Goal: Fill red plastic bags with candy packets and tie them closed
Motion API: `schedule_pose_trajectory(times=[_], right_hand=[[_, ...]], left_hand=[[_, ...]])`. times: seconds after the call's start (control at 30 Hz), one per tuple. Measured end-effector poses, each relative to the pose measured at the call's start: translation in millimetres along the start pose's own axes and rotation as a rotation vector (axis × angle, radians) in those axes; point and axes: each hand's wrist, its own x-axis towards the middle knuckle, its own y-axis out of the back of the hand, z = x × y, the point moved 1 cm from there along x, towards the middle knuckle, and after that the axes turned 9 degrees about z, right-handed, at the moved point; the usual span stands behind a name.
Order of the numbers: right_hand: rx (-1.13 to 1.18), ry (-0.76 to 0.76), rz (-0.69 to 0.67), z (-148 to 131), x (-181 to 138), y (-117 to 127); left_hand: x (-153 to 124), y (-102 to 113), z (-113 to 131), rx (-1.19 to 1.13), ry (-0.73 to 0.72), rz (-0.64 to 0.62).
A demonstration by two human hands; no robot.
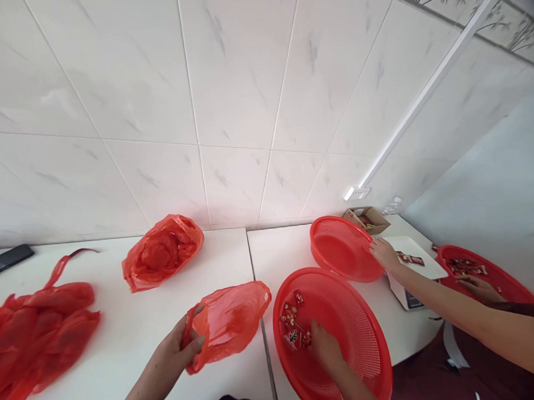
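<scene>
Left hand (183,347) is pinched shut on the mouth of a red plastic bag (231,320), which lies flat on the tabletop (122,341) near its front edge, just beside the seam. Right hand (323,347) is down in the near red basket (366,339), fingers curled over small red-and-white packets (293,328); can't tell if it has closed on any, the knuckles hide the grip.

My read for doing this cleanly: lift the bag mouth with the left hand so it gapes toward the basket, scoop a loose cluster of packets rather than singles, and keep the basket from sliding off the front edge, which it overhangs.

A co-worker's hand (383,253) rests on the rim of a second red basket (342,246) further back; their other hand (478,286) is at a third basket (511,281) at the right edge. More red bags (161,251) sit mid-tabletop, and a heap (35,335) lies at the left edge.
</scene>
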Motion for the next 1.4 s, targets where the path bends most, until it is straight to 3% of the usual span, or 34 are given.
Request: schedule_pose_trajectory(times=[0.33,0.47,0.6,0.73,0.83,0.9,0.97,1.03,1.13,1.27,1.33,1.4], right_hand=[[-0.258,0.333,-0.198,-49.2,16.8,-26.2],[-0.033,0.396,-0.07,-52.7,21.9,-26.9],[0.238,0.308,0.025,-49.3,27.3,-23.8],[0.376,0.15,0.148,-59.8,23.6,5.3],[0.648,-0.022,0.22,-93.8,2.9,47.8],[0.821,-0.023,0.111,-130.0,-18.0,72.3],[1.014,-0.031,-0.108,-171.0,-39.0,81.7],[1.211,-0.136,-0.314,-209.3,-54.1,71.1],[1.451,-0.322,-0.517,-250.5,-56.6,27.2],[1.515,-0.6,-0.485,-267.0,-38.0,-26.5],[1.523,-0.6,-0.477,-264.9,-32.3,-31.5],[1.504,-0.529,-0.49,-256.0,-30.2,-20.3]], left_hand=[[4.9,-1.9,1.2,0.035,-0.002,0.029],[7.3,-4.4,0.0,0.036,-0.001,0.024],[8.1,-7.7,0.1,0.018,0.008,0.028],[7.3,-6.3,0.7,0.043,-0.02,0.034],[6.2,-2.8,1.4,0.086,-0.038,0.058],[6.2,-1.5,1.4,0.11,-0.042,0.052],[6.9,-1.5,0.0,0.142,-0.043,0.032],[7.6,-2.8,-3.2,0.181,-0.056,0.008],[7.8,-5.6,-11.7,0.233,-0.092,-0.023],[5.9,-7.0,-25.5,0.309,-0.113,-0.071],[4.8,-5.9,-29.8,0.329,-0.107,-0.098],[4.3,-3.6,-31.1,0.329,-0.103,-0.103]])
